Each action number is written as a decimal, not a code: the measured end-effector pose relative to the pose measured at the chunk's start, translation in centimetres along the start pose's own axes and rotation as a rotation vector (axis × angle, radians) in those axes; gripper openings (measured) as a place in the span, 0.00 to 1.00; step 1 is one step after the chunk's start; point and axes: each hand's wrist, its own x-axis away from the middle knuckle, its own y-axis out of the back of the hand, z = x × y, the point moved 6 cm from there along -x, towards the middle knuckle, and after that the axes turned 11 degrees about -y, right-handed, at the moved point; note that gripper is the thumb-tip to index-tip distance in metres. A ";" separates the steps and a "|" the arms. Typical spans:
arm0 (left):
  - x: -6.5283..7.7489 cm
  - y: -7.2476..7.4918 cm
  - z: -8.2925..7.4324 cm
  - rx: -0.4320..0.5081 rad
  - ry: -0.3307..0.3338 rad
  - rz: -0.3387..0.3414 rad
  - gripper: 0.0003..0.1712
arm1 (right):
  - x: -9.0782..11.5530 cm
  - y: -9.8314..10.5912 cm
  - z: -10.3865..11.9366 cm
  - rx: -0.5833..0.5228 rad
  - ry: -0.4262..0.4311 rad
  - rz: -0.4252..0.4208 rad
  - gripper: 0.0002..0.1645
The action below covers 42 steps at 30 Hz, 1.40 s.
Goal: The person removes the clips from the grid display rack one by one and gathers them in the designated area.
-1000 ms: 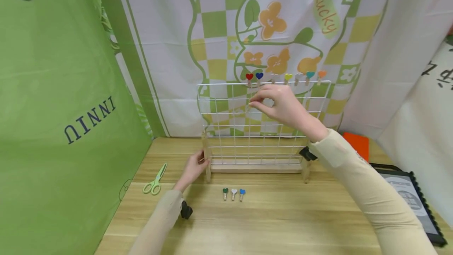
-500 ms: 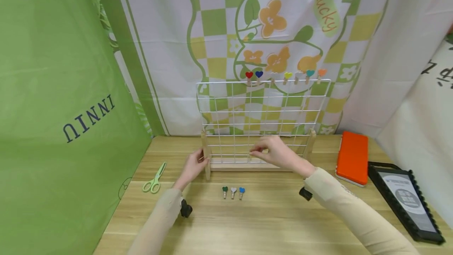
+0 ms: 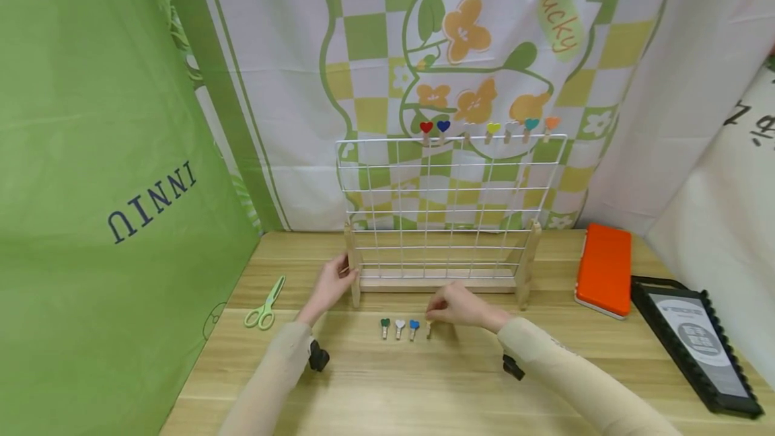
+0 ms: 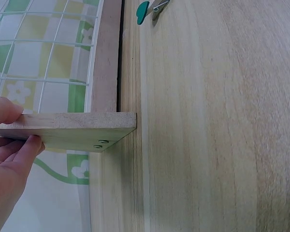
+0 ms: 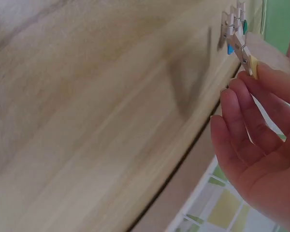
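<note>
My left hand (image 3: 331, 284) grips the wooden side support (image 4: 63, 137) of a white wire grid rack (image 3: 448, 210). My right hand (image 3: 460, 305) is low in front of the rack, pinching a small wooden clothespin (image 5: 240, 50) by its pale yellow top, just above or at the tabletop. To its left are three heart clothespins in a row: a dark green one (image 3: 385, 327), a white one (image 3: 399, 328) and a blue one (image 3: 414, 328). Along the rack's top wire sit several more, among them a red heart (image 3: 426, 127), a navy heart (image 3: 444, 126) and a yellow heart (image 3: 493, 128).
Green scissors (image 3: 264, 308) lie left of the rack on the wooden table (image 3: 387, 389). An orange-red case (image 3: 603, 271) and a black-framed board (image 3: 696, 345) lie at the right. Patterned cloth (image 3: 375, 39) hangs behind, and a green cloth (image 3: 109, 120) at the left.
My right hand has come down from the upper part of the rack to the table, bringing the clothespin beside the blue one. The left hand has stayed on the side support.
</note>
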 end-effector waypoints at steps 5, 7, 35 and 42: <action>0.0 0.0 -0.2 -0.008 -0.022 -0.009 0.28 | -0.4 -0.9 -0.6 -0.035 -0.019 0.043 0.07; 0.0 0.0 -0.3 -0.010 -0.033 -0.010 0.28 | -0.7 -1.4 -1.1 -0.040 -0.061 0.076 0.07; -0.1 0.1 -0.4 -0.006 -0.021 -0.001 0.30 | -1.1 -2.0 -1.8 -0.080 -0.146 0.117 0.07; 0.0 0.0 -0.2 -0.010 -0.002 0.006 0.30 | -1.3 2.1 0.4 -0.039 -0.117 0.068 0.11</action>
